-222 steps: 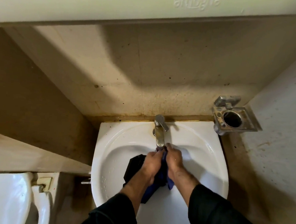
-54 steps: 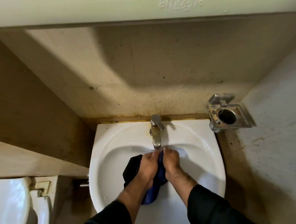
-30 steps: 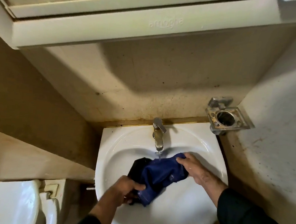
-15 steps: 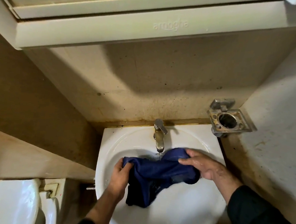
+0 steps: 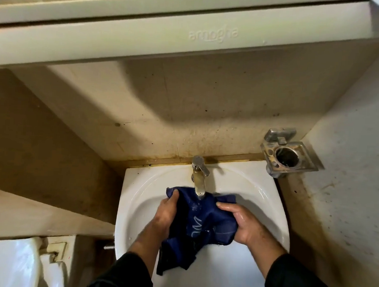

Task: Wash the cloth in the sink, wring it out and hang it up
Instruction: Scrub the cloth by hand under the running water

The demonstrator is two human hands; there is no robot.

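Here both hands [image 5: 165,215] [image 5: 243,224] grip the blue cloth [image 5: 201,224] under the tap [image 5: 198,177].

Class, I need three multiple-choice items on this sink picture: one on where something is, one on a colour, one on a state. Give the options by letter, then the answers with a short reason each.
1. Where is the metal holder mounted?
A. On the wall to the right of the sink
B. Inside the basin
C. On the tap

2. What colour is the cloth?
A. White
B. Dark blue
C. Yellow

3. How is the cloth being held?
A. It lies untouched in the basin
B. The left hand alone holds it
C. Both hands have a grip on it, under the spout

Answers:
1 A: the holder sits on the right wall beside the sink's back corner.
2 B: the fabric is dark blue with pale lettering.
3 C: the left hand and the right hand each clutch a side, with water falling on it.
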